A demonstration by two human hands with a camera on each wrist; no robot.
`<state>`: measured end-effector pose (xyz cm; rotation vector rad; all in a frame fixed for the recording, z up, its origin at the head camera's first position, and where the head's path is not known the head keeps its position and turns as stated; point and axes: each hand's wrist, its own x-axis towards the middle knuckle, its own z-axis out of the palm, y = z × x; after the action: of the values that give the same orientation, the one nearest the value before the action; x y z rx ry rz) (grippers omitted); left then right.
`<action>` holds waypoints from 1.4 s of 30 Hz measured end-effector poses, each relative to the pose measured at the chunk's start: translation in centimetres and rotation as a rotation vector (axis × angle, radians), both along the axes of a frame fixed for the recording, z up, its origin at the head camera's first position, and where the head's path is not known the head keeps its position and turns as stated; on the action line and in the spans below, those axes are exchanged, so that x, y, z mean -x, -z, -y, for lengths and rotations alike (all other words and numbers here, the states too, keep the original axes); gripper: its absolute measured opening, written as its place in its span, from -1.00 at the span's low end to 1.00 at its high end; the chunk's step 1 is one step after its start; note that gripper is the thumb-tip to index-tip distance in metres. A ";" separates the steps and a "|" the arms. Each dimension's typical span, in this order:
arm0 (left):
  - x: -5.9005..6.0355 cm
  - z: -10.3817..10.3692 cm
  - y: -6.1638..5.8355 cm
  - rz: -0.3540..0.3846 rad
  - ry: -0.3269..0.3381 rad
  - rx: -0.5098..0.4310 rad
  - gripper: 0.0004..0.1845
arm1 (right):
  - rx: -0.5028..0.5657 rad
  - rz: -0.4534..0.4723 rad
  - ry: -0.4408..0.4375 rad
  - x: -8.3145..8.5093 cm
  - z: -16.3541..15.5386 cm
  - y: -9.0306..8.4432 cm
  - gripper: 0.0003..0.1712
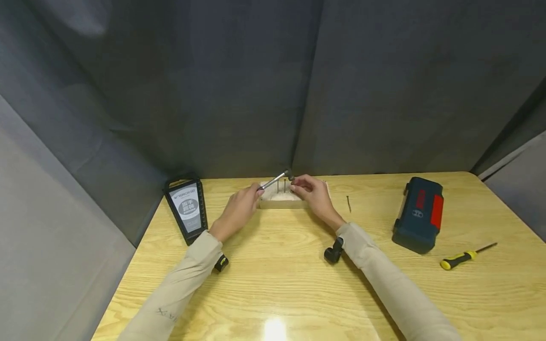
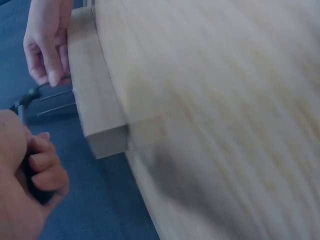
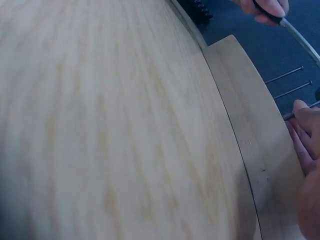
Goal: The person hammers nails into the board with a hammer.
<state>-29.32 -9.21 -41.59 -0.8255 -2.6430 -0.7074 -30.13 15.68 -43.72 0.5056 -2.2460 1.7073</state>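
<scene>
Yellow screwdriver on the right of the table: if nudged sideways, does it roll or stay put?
Likely rolls a little: the screwdriver lies flat on smooth wood with a rounded handle and thin round shaft. The fatter handle would probably make it curve rather than run straight. It looks stiff and light, so an easy pick by the handle; grip texture is too small to judge.

We note a light wooden bench [image 1: 277,293] backed by a dark grey curtain [image 1: 256,85]. At its left edge stands a black wrench-set holder with a grey label [image 1: 186,209]. On the right lies a closed dark blue plastic case with a red panel [image 1: 418,213]; nearer the edge, a yellow-and-black-handled screwdriver [image 1: 466,257]. One loose dark nail [image 1: 349,203] lies apart from both.
</scene>
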 end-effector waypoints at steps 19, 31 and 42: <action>0.1 0.5 0.5 -0.105 0.019 0.029 -0.78 | 0.029 -0.025 0.011 2.3 -0.2 3.2 -0.83; -0.3 -0.5 -2.7 -0.161 0.068 -0.231 -0.83 | 0.005 -0.024 0.019 1.4 -0.2 2.1 -0.80; -0.6 0.1 -1.0 -0.034 0.049 -0.062 -0.77 | -0.002 -0.037 0.027 1.6 -0.2 2.4 -0.78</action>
<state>-28.73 -9.34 -40.59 -0.8791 -2.5646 -0.7767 -31.77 15.83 -46.08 0.5009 -2.2191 1.6694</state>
